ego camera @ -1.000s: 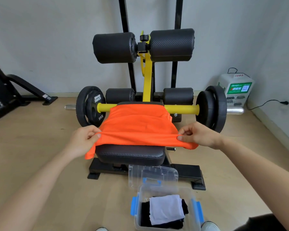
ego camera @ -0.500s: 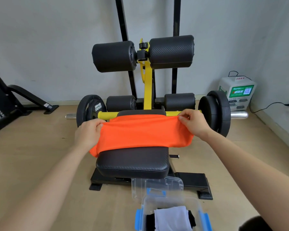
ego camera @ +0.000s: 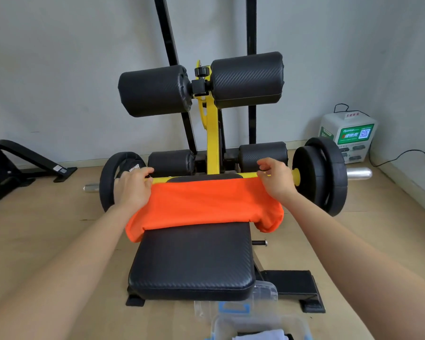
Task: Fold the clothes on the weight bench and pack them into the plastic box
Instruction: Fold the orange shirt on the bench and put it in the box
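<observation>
Orange knit garment [ego camera: 206, 204] lies folded in half across the far part of the black padded weight bench seat [ego camera: 194, 261], its doubled edge now carried up to the yellow crossbar [ego camera: 201, 177]; half a second ago that edge sat lower and one second ago it was at the near end of the seat. Both hands have moved toward twelve o'clock with it. Left hand [ego camera: 133, 190] rests at the cloth's ten o'clock corner, fingers curled on the fabric; right hand [ego camera: 276, 182] is at the two o'clock corner, fingers loosely bent above the edge, and whether it pinches the cloth cannot be told. Count: one orange garment, two hands, four black foam rollers, with one black weight plate [ego camera: 113, 177] seen at nine o'clock and two at three o'clock. One clear plastic box with blue latches [ego camera: 258, 325] sits at six o'clock on the wooden floor, holding white folded cloth [ego camera: 258, 336]; it now shows less.
</observation>
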Action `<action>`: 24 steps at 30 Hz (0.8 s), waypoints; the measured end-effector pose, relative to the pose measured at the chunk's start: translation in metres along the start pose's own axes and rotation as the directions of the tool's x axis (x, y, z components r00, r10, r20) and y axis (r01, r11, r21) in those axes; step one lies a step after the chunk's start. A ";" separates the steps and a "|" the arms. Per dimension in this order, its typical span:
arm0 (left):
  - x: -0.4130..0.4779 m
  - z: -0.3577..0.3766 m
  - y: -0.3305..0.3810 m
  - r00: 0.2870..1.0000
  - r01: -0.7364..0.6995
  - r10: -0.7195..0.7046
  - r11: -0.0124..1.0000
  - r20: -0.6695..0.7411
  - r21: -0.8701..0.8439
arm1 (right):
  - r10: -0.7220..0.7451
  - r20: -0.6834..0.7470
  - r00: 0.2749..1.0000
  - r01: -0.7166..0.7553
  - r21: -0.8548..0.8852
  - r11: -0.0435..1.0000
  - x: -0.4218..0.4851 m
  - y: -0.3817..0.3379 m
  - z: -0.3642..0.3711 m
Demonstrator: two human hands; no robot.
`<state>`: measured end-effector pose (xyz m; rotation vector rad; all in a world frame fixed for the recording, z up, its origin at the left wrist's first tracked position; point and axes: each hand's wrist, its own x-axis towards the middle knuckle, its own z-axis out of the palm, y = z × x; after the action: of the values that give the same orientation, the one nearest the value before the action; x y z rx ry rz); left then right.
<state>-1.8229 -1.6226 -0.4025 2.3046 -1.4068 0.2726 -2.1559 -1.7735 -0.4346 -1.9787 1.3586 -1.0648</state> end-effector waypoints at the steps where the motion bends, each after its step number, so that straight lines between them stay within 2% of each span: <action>1: -0.005 0.006 0.004 0.999 -0.018 0.018 1.000 0.033 0.004 | 0.022 0.038 0.999 -0.021 -0.026 0.999 -0.002 0.007 0.002; 3: -0.021 0.014 0.016 0.992 -0.098 0.101 0.994 0.071 -0.038 | 0.051 0.093 0.994 -0.049 -0.028 0.998 -0.005 0.018 0.001; 8: -0.073 0.012 0.061 0.944 -0.271 0.305 0.936 0.129 -0.224 | 0.052 0.194 0.980 -0.071 0.090 0.993 -0.025 0.032 -0.018; 11: -0.098 0.004 0.086 0.902 -0.350 0.396 0.903 0.171 -0.248 | 0.033 0.260 0.965 -0.057 0.085 0.995 -0.049 0.036 -0.029; 14: -0.110 0.007 0.095 0.881 -0.373 0.414 0.905 0.230 -0.204 | 0.058 0.342 0.938 -0.088 0.073 0.993 -0.075 0.038 -0.034; 17: -0.117 0.013 0.093 0.875 -0.355 0.399 0.914 0.274 -0.199 | 0.094 0.359 0.929 -0.147 0.123 0.981 -0.099 0.040 -0.029; 19: -0.121 0.014 0.092 0.877 -0.357 0.399 0.914 0.269 -0.193 | 0.199 0.358 0.912 -0.290 0.222 0.931 -0.110 0.043 -0.022; 21: -0.123 0.013 0.091 0.876 -0.357 0.401 0.912 0.266 -0.200 | 0.298 0.395 0.869 -0.444 0.354 0.823 -0.115 0.046 -0.016; 24: -0.124 0.013 0.088 0.870 -0.359 0.410 0.907 0.274 -0.218 | 0.314 0.454 0.834 -0.518 0.449 0.728 -0.115 0.048 -0.016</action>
<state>-1.9597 -1.5640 -0.4389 1.9792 -1.9741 -0.1005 -2.2165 -1.6841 -0.4985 -1.2551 1.0661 -0.7272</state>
